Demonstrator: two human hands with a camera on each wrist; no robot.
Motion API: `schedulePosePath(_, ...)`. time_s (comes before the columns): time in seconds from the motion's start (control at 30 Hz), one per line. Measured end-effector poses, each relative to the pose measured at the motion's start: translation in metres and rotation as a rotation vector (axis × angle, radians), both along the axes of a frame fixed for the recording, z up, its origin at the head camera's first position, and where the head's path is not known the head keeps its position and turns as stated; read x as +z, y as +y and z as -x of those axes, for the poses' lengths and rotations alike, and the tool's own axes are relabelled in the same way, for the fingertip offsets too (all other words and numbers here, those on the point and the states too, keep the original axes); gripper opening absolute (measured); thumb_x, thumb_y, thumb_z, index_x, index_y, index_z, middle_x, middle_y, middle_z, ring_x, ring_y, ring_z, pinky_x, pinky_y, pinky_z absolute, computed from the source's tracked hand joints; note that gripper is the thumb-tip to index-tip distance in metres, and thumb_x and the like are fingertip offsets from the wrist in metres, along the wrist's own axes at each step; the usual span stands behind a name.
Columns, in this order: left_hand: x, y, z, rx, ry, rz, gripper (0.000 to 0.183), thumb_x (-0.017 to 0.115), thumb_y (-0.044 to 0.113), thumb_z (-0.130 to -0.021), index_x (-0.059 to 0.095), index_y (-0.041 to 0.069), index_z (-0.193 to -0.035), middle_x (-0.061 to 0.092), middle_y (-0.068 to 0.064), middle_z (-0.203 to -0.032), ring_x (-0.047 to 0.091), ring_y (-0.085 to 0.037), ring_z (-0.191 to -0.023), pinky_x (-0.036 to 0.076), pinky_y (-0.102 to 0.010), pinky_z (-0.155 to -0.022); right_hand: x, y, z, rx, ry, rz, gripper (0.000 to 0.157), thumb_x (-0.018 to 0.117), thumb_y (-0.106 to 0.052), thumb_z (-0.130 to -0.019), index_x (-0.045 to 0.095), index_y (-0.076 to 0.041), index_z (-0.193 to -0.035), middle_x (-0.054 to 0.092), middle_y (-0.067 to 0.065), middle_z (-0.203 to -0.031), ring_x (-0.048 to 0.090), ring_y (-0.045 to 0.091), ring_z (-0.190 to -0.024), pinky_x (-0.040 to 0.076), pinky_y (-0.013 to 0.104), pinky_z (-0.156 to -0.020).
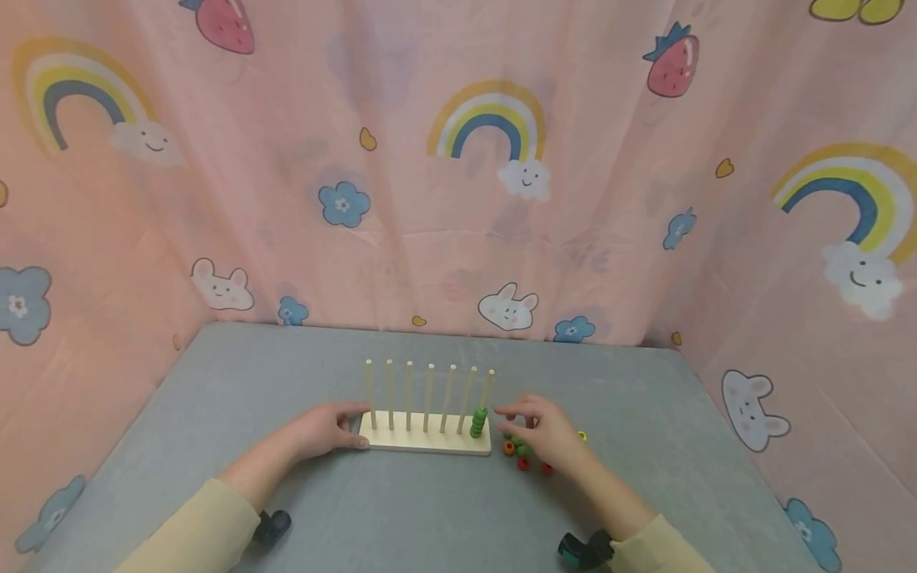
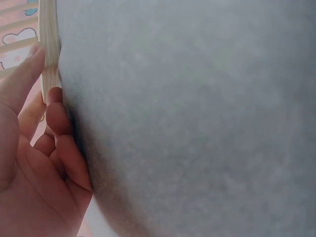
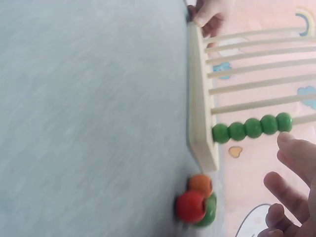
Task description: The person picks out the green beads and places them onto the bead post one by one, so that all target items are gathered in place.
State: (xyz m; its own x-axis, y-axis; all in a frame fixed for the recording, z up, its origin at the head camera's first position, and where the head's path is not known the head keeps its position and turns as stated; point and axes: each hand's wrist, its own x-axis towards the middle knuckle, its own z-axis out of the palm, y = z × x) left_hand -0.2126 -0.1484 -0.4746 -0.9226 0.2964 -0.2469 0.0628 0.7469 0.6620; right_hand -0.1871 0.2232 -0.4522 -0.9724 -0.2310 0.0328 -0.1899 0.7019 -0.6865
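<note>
A pale wooden peg board (image 1: 430, 438) stands on the grey table, several upright pegs rising from its base. Several green beads (image 1: 478, 422) are stacked on its rightmost peg; the other pegs are bare. My left hand (image 1: 322, 430) holds the base's left end between thumb and fingers, as the left wrist view also shows at the board's edge (image 2: 49, 59). Just right of the green stack is my right hand (image 1: 548, 434), fingers loosely bent and parted, with nothing between them. In the right wrist view its thumb (image 3: 291, 145) overlaps the top green bead.
Loose beads lie beneath and beside the right hand: an orange bead (image 1: 509, 449), a red bead (image 1: 524, 463), another red one, some green, and a yellow bead (image 1: 583, 436) partly hidden behind the hand. A pink printed curtain (image 1: 444, 263) surrounds the table (image 1: 401, 517).
</note>
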Motion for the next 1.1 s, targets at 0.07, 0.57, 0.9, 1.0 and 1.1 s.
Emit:
schedulePosePath(0.07,0.0,0.0,0.0,-0.001,-0.001,-0.004,0.061,0.084,0.03,-0.08,0.063,0.015,-0.135,0.05,-0.002,-0.074,0.044,-0.015,-0.066,0.033,-0.032,-0.059,-0.001,0.006,-0.002,0.042,-0.008,-0.03,0.022,0.076,-0.021,-0.088,0.078,-0.017,-0.11,0.062,-0.01,-0.092,0.048,0.015,-0.072,0.04,0.028,-0.059)
schedulePosePath(0.57,0.002,-0.001,0.001,-0.007,-0.012,-0.009,0.061,0.083,0.03,-0.08,0.062,0.015,-0.135,0.05,-0.001,-0.072,0.044,-0.015,-0.065,0.033,-0.033,-0.06,-0.002,0.042,-0.008,0.194,-0.035,-0.255,0.017,0.077,-0.023,-0.087,0.079,-0.026,-0.104,0.059,-0.016,-0.09,0.051,0.006,-0.077,0.045,0.026,-0.064)
schedulePosePath(0.9,0.002,0.0,0.001,-0.009,-0.007,-0.011,0.061,0.084,0.031,-0.08,0.063,0.015,-0.135,0.051,-0.001,-0.072,0.043,-0.015,-0.064,0.033,-0.032,-0.059,-0.001,0.042,-0.004,0.279,-0.018,-0.359,0.018,0.077,-0.017,-0.087,0.08,-0.028,-0.101,0.061,-0.018,-0.093,0.055,0.005,-0.085,0.049,0.031,-0.073)
schedulePosePath(1.0,0.002,0.0,0.0,-0.008,-0.008,-0.013,0.061,0.084,0.03,-0.08,0.063,0.015,-0.135,0.051,-0.001,-0.073,0.044,-0.015,-0.064,0.033,-0.032,-0.059,-0.002,0.043,-0.004,0.281,-0.021,-0.376,0.018,0.077,-0.016,-0.087,0.079,-0.028,-0.101,0.061,-0.018,-0.093,0.055,0.005,-0.087,0.049,0.033,-0.075)
schedulePosePath(1.1,0.003,0.0,0.0,-0.002,-0.012,-0.014,0.061,0.084,0.029,-0.08,0.063,0.014,-0.135,0.051,-0.001,-0.072,0.044,-0.015,-0.065,0.034,-0.032,-0.059,-0.004,0.043,-0.003,0.266,-0.016,-0.392,0.018,0.078,-0.018,-0.086,0.079,-0.027,-0.102,0.061,-0.018,-0.093,0.056,0.005,-0.087,0.049,0.034,-0.077)
